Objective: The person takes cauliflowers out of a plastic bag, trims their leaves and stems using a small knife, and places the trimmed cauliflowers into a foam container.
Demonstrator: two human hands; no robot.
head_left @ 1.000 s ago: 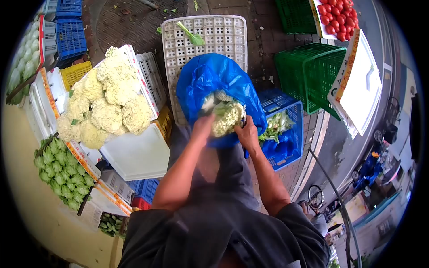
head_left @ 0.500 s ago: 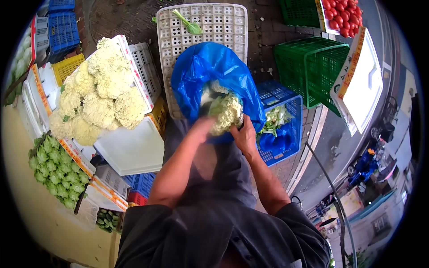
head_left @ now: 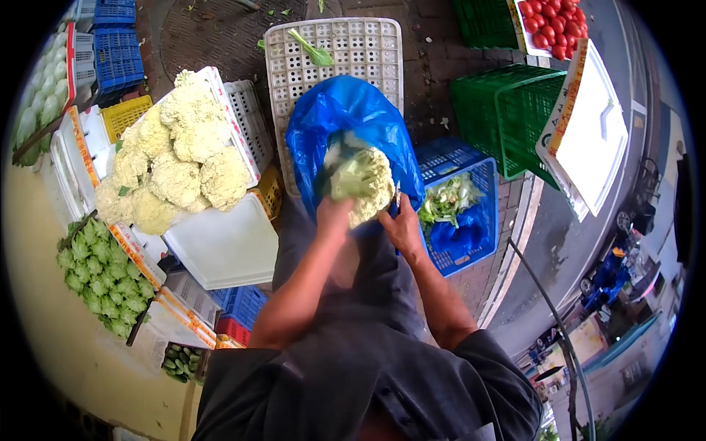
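A cauliflower head [head_left: 371, 184], its stem side partly turned up, is over the mouth of a blue plastic bag [head_left: 346, 103]. My left hand [head_left: 334, 214] is closed on the stem end of this head. Beside the head's right edge, my right hand [head_left: 401, 224] grips a small knife [head_left: 398, 197], of which only a narrow part shows. More pale cauliflower lies deeper in the bag, blurred and shaded. The bag rests on an upturned white perforated crate [head_left: 334, 40], which also bears a green leaf [head_left: 313, 50].
Cauliflowers [head_left: 176, 158] are piled in a foam box at left, above green lettuce-like heads [head_left: 103, 275]. A blue crate [head_left: 482, 220] with leaf trimmings stands at right, near a green crate [head_left: 507, 110], a white foam box [head_left: 592, 132] and tomatoes [head_left: 555, 26].
The cauliflower has turned so that its stem and pale underside show more. My left hand has shifted with it, and my right hand has moved slightly away from the head. The whole view has swayed a little.
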